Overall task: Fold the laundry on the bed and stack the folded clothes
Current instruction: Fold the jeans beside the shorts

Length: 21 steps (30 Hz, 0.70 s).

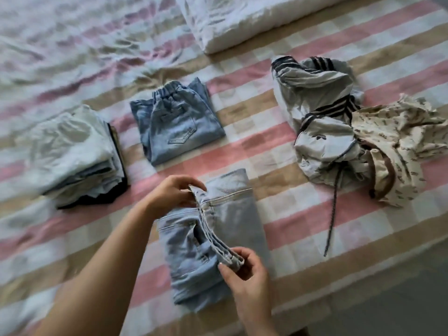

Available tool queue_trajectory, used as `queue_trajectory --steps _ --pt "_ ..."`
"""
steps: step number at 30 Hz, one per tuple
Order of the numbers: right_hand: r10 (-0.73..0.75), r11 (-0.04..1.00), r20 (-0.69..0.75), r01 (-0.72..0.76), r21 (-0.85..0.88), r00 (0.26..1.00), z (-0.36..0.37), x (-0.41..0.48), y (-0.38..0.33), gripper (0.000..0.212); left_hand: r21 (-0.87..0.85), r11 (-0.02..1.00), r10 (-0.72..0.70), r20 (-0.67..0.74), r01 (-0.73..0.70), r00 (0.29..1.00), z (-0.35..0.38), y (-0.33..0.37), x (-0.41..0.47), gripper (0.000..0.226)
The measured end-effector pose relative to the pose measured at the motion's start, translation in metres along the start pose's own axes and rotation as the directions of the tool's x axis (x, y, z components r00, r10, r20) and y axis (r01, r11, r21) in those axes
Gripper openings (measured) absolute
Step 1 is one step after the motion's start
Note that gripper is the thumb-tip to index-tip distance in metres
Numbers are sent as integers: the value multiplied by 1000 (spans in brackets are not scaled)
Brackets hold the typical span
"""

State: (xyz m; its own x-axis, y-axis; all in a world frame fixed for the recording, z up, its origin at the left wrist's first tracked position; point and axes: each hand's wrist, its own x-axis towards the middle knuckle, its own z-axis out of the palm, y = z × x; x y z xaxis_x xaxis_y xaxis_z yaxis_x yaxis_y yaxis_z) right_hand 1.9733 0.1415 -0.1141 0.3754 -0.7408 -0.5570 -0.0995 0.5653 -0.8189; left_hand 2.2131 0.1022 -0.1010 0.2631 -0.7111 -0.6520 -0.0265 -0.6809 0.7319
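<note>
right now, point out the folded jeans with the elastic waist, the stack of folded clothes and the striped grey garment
folded jeans (pixel 179 132), head view, on the back pocket
stack of folded clothes (pixel 70 141), head view, on the top pale garment
striped grey garment (pixel 315 93), head view, on its crumpled grey upper part

Two hands pinch the hem of half-folded light blue jeans (pixel 232 214) on a striped bed (pixel 278 226): left hand (pixel 174 194) at the far end, right hand (pixel 244 275) nearer.
</note>
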Motion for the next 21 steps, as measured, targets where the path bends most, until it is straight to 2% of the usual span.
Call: queue_trajectory --steps 4,6,8,10,11,13,15,16,18,19,20,21 --pt "30 980 86 -12 -197 996 28 -5 41 33 -216 965 -181 -142 148 973 -14 -51 -19 45" --pt "40 954 102 -8 -301 994 30 -4 54 35 -413 883 -300 -132 222 945 -9 -66 -25 32" --pt "12 916 108 32 -400 994 28 -3 62 40 -455 867 -283 -110 205 953 1 -78 -30 14" --pt "-109 854 130 160 -496 986 27 -5 62 38 -270 960 -130 -211 71 969 9 -89 -32 25" --pt "-184 811 160 242 -532 970 28 -7 59 33 -219 976 -50 -261 -8 964 10 -94 -32 34" --pt "-260 738 212 335 -586 942 32 -10 59 27 -232 969 21 -284 -90 959 12 -97 -32 46" --pt "-207 690 269 335 -642 941 36 -7 61 32 -213 969 46 -335 -123 941 13 -100 -29 49" --pt "-133 658 313 320 -682 940 37 -5 63 38 -126 985 58 -382 -114 922 14 -101 -26 47" --pt "49 585 387 287 -758 921 35 1 67 52 136 988 131 -504 -72 854 24 -100 -22 38" --pt "97 588 396 269 -763 913 33 3 65 54 257 966 185 -564 -42 805 33 -97 -23 35" --pt "70 609 405 282 -741 912 31 5 59 48 355 935 252 -622 -21 741 44 -94 -23 34" --pt "-47 627 394 334 -703 918 28 7 52 39 442 897 340 -662 -18 668 55 -90 -25 35"
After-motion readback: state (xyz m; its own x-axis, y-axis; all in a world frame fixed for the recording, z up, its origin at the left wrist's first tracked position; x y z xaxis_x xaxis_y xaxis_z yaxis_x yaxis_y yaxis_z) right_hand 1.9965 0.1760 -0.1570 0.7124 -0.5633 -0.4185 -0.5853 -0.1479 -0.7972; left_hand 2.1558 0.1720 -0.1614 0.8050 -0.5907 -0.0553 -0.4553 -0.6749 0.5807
